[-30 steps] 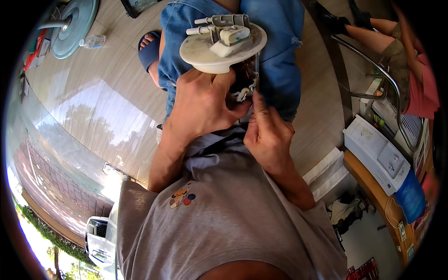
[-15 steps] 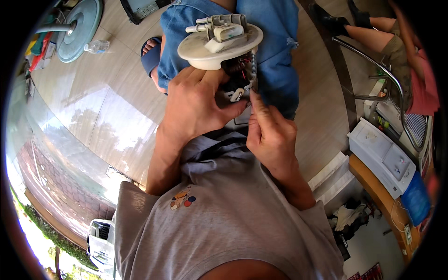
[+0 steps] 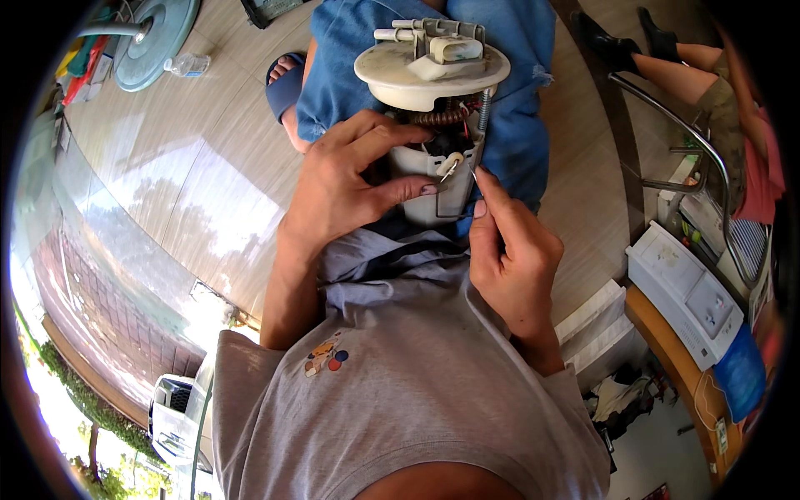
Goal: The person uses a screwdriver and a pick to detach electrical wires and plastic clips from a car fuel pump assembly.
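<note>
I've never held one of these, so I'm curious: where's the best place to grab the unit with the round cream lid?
Probably by the cream lid, at its left rim, coming from the person's left: there it juts past the grey body, giving an edge to pinch, while the spring and red wires sit under it toward the right.

Disc (image 3: 400, 77) at 12 o'clock is showing smudged off-white, jeans (image 3: 518, 108) at 1 faded blue. Shirt (image 3: 417, 375) at 6 is reading grey, its print (image 3: 325, 357) at 7 mixing orange, red, navy. Round base (image 3: 158, 50) at 10 is showing grey-blue.
</note>
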The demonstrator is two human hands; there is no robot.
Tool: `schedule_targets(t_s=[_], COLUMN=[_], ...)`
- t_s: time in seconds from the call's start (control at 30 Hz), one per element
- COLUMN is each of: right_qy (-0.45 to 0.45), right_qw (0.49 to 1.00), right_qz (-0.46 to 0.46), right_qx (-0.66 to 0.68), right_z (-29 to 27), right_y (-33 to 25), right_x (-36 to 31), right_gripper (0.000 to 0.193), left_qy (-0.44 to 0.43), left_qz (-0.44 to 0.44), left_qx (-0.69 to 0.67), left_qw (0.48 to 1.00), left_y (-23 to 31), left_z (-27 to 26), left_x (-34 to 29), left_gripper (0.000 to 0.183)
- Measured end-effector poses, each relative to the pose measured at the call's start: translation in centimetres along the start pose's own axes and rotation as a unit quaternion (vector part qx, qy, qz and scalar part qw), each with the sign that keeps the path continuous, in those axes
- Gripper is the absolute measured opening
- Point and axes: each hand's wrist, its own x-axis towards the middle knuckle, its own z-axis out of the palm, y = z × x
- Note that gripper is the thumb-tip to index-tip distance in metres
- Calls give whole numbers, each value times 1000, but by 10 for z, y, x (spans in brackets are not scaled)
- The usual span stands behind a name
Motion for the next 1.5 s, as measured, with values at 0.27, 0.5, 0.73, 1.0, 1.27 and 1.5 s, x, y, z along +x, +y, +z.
schedule_targets(t_s=[0.27, 0.5, 0.73, 1.0, 1.27, 1.5], right_qy=[-21, -19, -24, -54, -59, -55], right_qw=[1000, 999, 999, 992, 988, 991], right_qz=[12, 17, -18, -6, -5, -6], right_qx=[14, 30, -22, -111, -141, -121], right_z=[7, 5, 10, 7, 9, 9], right_y=[-17, -18, -19, -34, -37, -37], right_x=[4, 2, -1, -1, 0, 0], right_gripper=[37, 36, 53, 54, 50, 49], left_qy=[8, 12, 14, 38, 57, 55], left_qz=[-16, 16, 21, 15, 29, 40], left_qx=[-21, 12, 67, 68, 69, 69], left_qw=[1000, 1000, 997, 997, 996, 995], left_y=[-3, -3, 0, -3, -3, -6], left_z=[5, 6, 8, 15, 19, 18], left_x=[1, 0, -6, -9, -10, -10], left_gripper=[52, 54, 57, 52, 50, 49])
